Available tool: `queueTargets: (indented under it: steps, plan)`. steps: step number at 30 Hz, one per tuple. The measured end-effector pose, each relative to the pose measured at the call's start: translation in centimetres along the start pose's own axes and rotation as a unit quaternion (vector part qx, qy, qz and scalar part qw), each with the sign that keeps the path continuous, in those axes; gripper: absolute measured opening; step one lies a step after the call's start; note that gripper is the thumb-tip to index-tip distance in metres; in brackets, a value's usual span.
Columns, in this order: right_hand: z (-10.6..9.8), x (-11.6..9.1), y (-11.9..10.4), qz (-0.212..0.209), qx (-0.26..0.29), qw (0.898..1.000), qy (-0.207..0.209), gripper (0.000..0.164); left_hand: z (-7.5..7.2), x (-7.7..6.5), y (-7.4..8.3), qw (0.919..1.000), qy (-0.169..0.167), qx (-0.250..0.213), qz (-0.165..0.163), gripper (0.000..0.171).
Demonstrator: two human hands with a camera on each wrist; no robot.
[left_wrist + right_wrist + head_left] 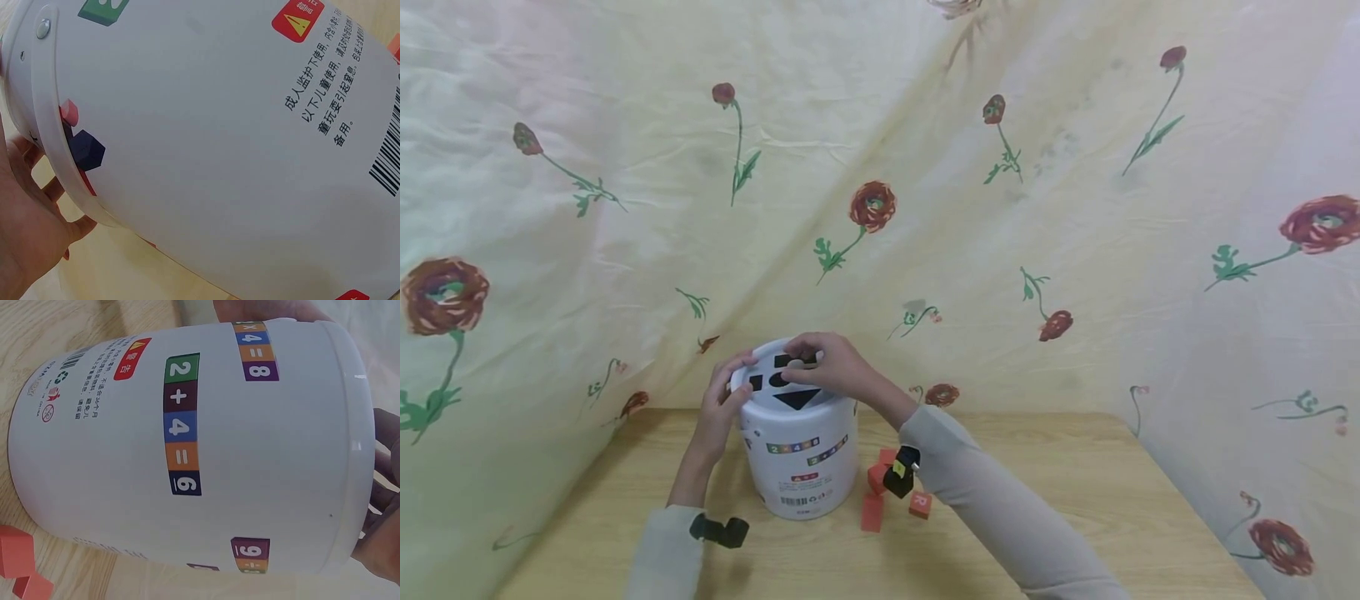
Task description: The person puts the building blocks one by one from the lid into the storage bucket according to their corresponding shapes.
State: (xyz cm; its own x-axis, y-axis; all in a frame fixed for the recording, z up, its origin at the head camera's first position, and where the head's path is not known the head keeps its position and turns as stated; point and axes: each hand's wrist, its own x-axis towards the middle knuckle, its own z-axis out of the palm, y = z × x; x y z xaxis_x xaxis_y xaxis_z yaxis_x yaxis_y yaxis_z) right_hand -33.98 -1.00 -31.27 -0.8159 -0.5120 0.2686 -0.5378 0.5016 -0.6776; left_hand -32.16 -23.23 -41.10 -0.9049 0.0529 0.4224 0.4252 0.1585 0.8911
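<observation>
Bucket, white, upright left of centre near worktop's far edge. Left hand: fingers spread, touching rim of slotted lid. Right hand: thumb and fingers narrow over slots, can't tell if holding anything. Red blocks beside bucket, right.

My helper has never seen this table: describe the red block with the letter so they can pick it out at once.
On the wooden table, find the tall white bucket. Just right of its base, as the head view shows it, lie a few small red blocks. The lettered block is the rightmost, and it alone shows a pale R there; its neighbours look plain.
</observation>
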Motion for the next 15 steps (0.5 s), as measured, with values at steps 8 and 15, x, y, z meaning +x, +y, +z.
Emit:
queueTargets:
  steps: [8,15]
  plan:
    - [-1.0,-0.6,1.0,-0.008,0.0,1.0,0.005,0.043,0.0,0.0,0.0,1.0,0.002,0.008,-0.004,0.047]
    - [-2.5,-1.9,2.6,-0.008,-0.001,1.0,0.028,0.042,0.0,0.0,0.0,0.9999,0.012,0.008,0.003,0.045]
